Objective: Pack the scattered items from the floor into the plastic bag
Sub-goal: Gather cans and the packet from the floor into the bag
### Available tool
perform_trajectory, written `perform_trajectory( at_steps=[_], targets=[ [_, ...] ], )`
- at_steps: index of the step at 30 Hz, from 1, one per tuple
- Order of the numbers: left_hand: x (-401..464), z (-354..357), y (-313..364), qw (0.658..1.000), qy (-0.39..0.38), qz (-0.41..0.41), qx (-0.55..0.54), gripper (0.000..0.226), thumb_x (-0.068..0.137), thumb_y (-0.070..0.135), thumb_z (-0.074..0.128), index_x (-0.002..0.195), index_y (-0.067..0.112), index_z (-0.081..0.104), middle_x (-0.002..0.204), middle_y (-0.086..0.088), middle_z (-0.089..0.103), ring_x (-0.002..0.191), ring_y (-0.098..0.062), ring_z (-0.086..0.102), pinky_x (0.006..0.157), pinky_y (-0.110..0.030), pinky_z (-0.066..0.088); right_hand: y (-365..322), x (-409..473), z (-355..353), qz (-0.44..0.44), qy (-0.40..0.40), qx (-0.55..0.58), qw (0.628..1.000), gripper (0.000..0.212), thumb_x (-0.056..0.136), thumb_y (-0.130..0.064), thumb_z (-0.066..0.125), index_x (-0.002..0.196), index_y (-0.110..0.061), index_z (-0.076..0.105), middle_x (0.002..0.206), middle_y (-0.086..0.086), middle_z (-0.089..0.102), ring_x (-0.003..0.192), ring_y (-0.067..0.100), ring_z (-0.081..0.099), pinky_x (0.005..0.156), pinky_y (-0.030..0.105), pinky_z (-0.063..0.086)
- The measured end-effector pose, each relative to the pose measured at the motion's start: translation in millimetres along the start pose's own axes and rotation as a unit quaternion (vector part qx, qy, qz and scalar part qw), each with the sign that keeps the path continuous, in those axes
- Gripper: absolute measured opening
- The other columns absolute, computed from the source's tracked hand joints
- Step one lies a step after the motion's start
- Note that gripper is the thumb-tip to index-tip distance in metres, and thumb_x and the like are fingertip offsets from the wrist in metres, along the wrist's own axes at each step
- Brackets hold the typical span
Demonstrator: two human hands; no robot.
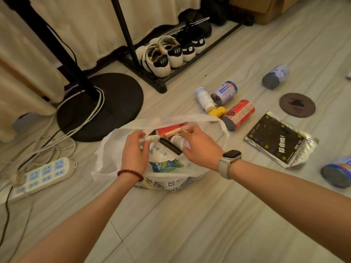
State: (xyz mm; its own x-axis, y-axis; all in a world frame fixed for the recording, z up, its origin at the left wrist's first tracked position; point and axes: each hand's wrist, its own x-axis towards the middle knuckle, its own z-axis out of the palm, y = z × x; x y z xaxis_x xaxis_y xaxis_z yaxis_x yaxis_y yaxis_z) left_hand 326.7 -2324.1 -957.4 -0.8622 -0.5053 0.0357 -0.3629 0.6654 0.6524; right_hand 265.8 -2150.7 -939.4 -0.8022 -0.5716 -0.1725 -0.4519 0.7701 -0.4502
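A white plastic bag point(110, 149) lies open on the floor at the centre. Inside it I see a red can point(171, 129), a dark flat item and printed packets. My left hand point(133, 150) pinches a small white tube point(152, 138) over the bag's mouth. My right hand point(199, 147) grips a white bottle point(177, 141) inside the bag. On the floor to the right lie a white bottle point(204, 99), a blue can point(224, 93), a yellow object point(217, 111), a red can point(238, 114), a black foil pouch point(279, 139) and two more blue cans point(275, 76) point(338, 171).
A black fan base point(114, 95) with cables stands left of the bag. A power strip point(43, 173) lies at the lower left. A shoe rack point(171, 54) with shoes runs along the curtain. A round brown floor cover point(297, 105) is at the right.
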Motion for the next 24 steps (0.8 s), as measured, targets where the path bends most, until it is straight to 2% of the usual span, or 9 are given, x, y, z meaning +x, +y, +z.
perform_trajectory(
  at_steps=[3,5,7,10,12,14,17,20,24],
  targets=[
    [6,8,7,0.998,0.033,-0.015,-0.048,0.025,0.088,0.017,0.056,0.112,0.009,0.051,0.116,-0.01,0.056,0.101,-0.02,0.054,0.083,-0.026,0.043,6,-8,3,-0.013,-0.012,0.036,0.999,0.043,0.089,-0.01,0.045,0.132,-0.01,0.04,0.137,0.013,0.036,0.105,0.039,0.054,0.09,0.043,0.045],
    [8,14,7,0.999,0.014,-0.023,-0.026,0.025,0.088,0.019,0.056,0.11,0.009,0.051,0.114,-0.01,0.057,0.096,-0.016,0.051,0.081,-0.025,0.042,14,-12,8,-0.019,-0.035,0.016,0.999,0.046,0.089,-0.008,0.045,0.135,-0.008,0.036,0.141,0.013,0.036,0.116,0.036,0.049,0.094,0.044,0.042],
    [8,19,5,0.997,-0.037,-0.018,0.068,0.028,0.09,0.027,0.053,0.114,0.013,0.052,0.115,-0.01,0.059,0.1,-0.02,0.053,0.088,-0.033,0.044,20,-17,11,-0.029,-0.058,-0.01,0.998,0.054,0.091,-0.009,0.043,0.141,-0.008,0.024,0.148,0.011,0.029,0.132,0.03,0.034,0.104,0.04,0.036],
    [2,18,2,0.974,-0.074,0.043,0.208,0.036,0.093,0.033,0.044,0.124,0.016,0.05,0.125,-0.009,0.055,0.118,-0.025,0.046,0.1,-0.042,0.033,30,-26,10,-0.065,-0.049,-0.046,0.996,0.057,0.093,-0.013,0.04,0.145,-0.012,0.017,0.154,0.009,0.018,0.141,0.024,0.017,0.112,0.036,0.025],
    [-2,15,7,0.97,-0.063,0.08,0.221,0.038,0.093,0.033,0.042,0.128,0.017,0.048,0.136,-0.006,0.048,0.127,-0.024,0.038,0.105,-0.043,0.025,38,-32,4,-0.095,0.003,-0.031,0.995,0.053,0.09,-0.011,0.042,0.141,-0.011,0.028,0.148,0.012,0.03,0.136,0.027,0.028,0.109,0.04,0.033],
    [-4,13,18,0.975,-0.05,0.096,0.196,0.038,0.093,0.031,0.043,0.128,0.017,0.048,0.139,-0.006,0.044,0.13,-0.024,0.035,0.108,-0.043,0.021,48,-37,-3,-0.117,0.065,-0.002,0.991,0.046,0.086,-0.01,0.042,0.132,-0.008,0.043,0.135,0.016,0.047,0.124,0.032,0.045,0.096,0.045,0.046],
    [-5,23,49,0.978,-0.043,0.141,0.145,0.034,0.091,0.027,0.047,0.124,0.016,0.052,0.134,-0.008,0.048,0.126,-0.025,0.039,0.108,-0.043,0.021,72,-43,-17,-0.115,0.182,0.009,0.976,0.04,0.082,-0.011,0.041,0.119,-0.005,0.052,0.117,0.016,0.057,0.106,0.03,0.054,0.088,0.038,0.048],
    [-8,45,92,0.974,-0.047,0.199,0.094,0.031,0.09,0.024,0.048,0.12,0.015,0.054,0.129,-0.009,0.05,0.122,-0.026,0.042,0.105,-0.042,0.025,109,-51,-27,-0.039,0.251,0.03,0.967,0.036,0.083,-0.014,0.04,0.115,-0.003,0.053,0.112,0.017,0.057,0.105,0.024,0.048,0.09,0.03,0.04],
    [-7,89,148,0.958,-0.083,0.262,0.08,0.036,0.088,0.023,0.047,0.123,0.015,0.05,0.129,-0.008,0.049,0.12,-0.027,0.044,0.097,-0.04,0.032,185,-65,-18,0.198,0.159,-0.027,0.967,0.039,0.088,-0.022,0.051,0.124,-0.006,0.049,0.122,0.017,0.051,0.113,0.035,0.047,0.094,0.045,0.042]
  ],
)
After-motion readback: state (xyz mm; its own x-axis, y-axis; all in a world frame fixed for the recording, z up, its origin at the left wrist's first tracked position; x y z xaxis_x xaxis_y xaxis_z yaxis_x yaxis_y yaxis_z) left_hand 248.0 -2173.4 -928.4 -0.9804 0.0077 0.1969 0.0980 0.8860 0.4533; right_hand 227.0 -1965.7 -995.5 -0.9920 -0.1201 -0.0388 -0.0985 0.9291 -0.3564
